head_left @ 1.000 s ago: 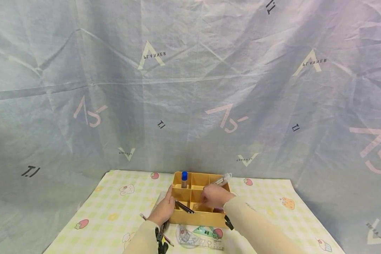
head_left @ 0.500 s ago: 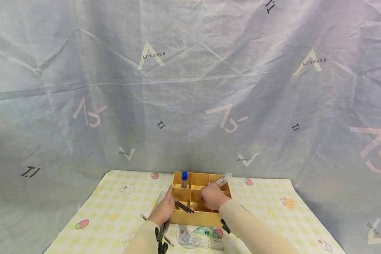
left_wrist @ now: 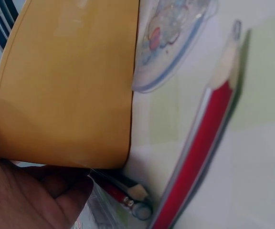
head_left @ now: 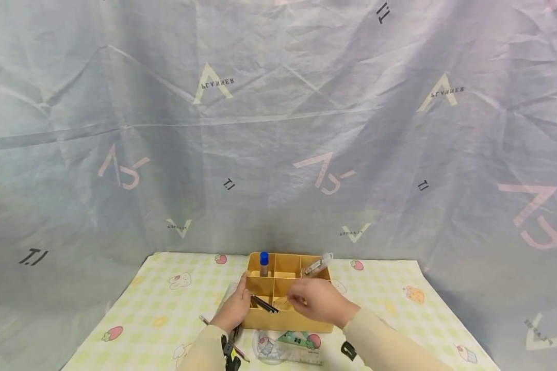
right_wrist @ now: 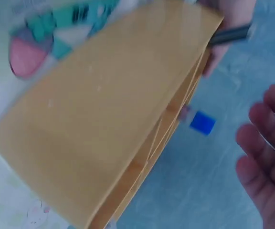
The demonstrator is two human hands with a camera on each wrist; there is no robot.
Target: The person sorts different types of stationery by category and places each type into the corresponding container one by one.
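Observation:
A yellow divided desk organizer [head_left: 288, 321] stands on the table. My left hand [head_left: 233, 308] grips its left side, thumb by the near corner and fingers along the outer wall. My right hand [head_left: 319, 300] is over its front right compartments, fingers loosely bent; in the right wrist view they hold nothing. A blue-capped glue stick [head_left: 264, 264] stands in the back left compartment. Black pencils [head_left: 263, 304] lean over the front left rim. A clear tube-like item [head_left: 318, 264] slants out of the back right compartment.
A red-striped pencil [left_wrist: 195, 152] lies left of the organizer, with other pencils partly hidden by the left hand. In front lie a clear ruler [head_left: 290, 355] and a green set square [head_left: 293, 338]. A checked cloth [head_left: 167, 304] covers the table; a grey curtain [head_left: 278, 216] hangs behind.
My right hand has come up out of the front middle compartment and shifted toward the right and front. My left hand keeps its place on the organizer. The head view has turned slightly right.

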